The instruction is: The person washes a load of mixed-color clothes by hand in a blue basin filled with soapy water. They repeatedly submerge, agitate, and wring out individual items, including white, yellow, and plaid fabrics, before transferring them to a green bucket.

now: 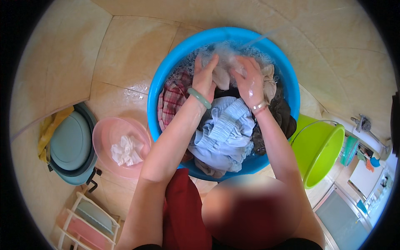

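Both my hands are inside a large blue basin of soapy water and laundry. At its far side my left hand, with a green bangle at the wrist, is open, thumb and fingers apart. Opposite it, my right hand is open with bent fingers, its tips partly blurred by splashing water. A whitish cloth lies between the two hands. A thin water stream falls into the foam just beyond them. Nearer me is a light blue garment with gathered elastic; a red plaid cloth lies left, dark clothing right.
A pink basin holding a crumpled white cloth stands to the left. Beyond it, grey-green basins and a yellow cloth are by the wall. A lime-green bucket tilts at the right, near a wall tap. A rack sits lower left.
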Action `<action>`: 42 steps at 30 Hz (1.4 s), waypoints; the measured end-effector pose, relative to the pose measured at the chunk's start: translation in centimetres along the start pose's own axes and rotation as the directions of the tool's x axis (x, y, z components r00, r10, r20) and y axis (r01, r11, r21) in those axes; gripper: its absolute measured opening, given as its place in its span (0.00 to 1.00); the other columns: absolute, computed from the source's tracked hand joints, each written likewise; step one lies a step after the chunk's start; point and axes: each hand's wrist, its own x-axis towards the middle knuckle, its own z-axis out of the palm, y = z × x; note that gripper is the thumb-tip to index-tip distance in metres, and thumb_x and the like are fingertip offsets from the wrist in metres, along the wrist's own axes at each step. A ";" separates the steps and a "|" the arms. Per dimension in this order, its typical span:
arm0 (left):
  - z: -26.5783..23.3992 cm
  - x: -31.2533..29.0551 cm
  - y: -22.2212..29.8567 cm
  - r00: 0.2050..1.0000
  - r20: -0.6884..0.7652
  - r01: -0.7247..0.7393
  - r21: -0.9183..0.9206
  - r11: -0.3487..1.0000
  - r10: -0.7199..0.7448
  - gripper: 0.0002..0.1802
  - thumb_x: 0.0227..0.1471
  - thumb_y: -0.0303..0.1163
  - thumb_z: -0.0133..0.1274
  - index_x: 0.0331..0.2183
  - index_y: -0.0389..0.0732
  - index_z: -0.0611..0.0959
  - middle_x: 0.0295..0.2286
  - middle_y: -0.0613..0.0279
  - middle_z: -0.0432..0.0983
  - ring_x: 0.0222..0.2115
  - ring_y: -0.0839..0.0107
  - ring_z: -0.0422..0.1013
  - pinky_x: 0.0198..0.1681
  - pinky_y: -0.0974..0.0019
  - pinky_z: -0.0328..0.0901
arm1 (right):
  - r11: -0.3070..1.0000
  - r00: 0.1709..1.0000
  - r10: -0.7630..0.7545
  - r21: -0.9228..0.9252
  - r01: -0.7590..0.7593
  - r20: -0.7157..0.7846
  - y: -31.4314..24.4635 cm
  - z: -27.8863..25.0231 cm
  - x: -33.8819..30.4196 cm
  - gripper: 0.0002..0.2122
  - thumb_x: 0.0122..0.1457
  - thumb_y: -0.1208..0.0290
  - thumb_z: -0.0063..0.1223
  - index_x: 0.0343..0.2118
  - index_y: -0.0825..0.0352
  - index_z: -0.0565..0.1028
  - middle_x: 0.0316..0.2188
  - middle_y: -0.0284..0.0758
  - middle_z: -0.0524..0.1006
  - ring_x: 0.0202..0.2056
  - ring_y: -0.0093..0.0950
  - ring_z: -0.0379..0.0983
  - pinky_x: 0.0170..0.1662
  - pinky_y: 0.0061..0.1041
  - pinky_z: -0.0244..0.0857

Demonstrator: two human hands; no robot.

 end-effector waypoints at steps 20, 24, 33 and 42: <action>7.6 -8.1 -1.6 0.711 0.586 -0.703 0.601 0.380 0.388 0.33 0.46 0.19 0.41 0.56 0.48 0.70 0.57 0.49 0.60 0.61 0.48 0.50 0.60 0.53 0.50 | 0.009 0.867 0.417 0.953 -0.303 0.272 -5.4 -7.9 -2.6 0.26 0.65 0.59 0.42 0.63 0.64 0.56 0.59 0.37 0.61 0.58 0.31 0.60 0.60 0.31 0.54; 7.8 -8.6 -1.4 0.704 0.622 -0.702 0.684 0.200 0.343 0.36 0.41 0.20 0.44 0.54 0.53 0.73 0.61 0.48 0.53 0.62 0.43 0.44 0.62 0.49 0.45 | -0.126 0.784 0.513 0.934 -0.336 0.351 -3.4 -8.2 -3.8 0.18 0.64 0.62 0.43 0.54 0.64 0.65 0.51 0.37 0.70 0.53 0.31 0.67 0.54 0.32 0.62; 7.3 -11.6 -2.4 0.928 0.367 0.058 -0.321 0.945 0.068 0.37 0.58 0.30 0.49 0.63 0.45 0.51 0.57 0.56 0.58 0.57 0.66 0.57 0.59 0.63 0.53 | 0.121 0.766 0.639 0.975 -0.187 0.068 -6.8 -6.8 -2.0 0.19 0.58 0.72 0.45 0.52 0.69 0.64 0.46 0.43 0.72 0.52 0.42 0.68 0.55 0.35 0.62; 9.3 -9.6 -2.7 0.732 0.230 -0.677 0.344 0.650 0.641 0.15 0.50 0.21 0.54 0.42 0.43 0.80 0.42 0.55 0.74 0.44 0.64 0.71 0.49 0.65 0.65 | 0.858 0.916 0.336 0.473 -0.201 -0.219 -7.2 -5.7 -4.1 0.18 0.65 0.64 0.40 0.52 0.70 0.67 0.50 0.37 0.69 0.50 0.28 0.67 0.52 0.26 0.63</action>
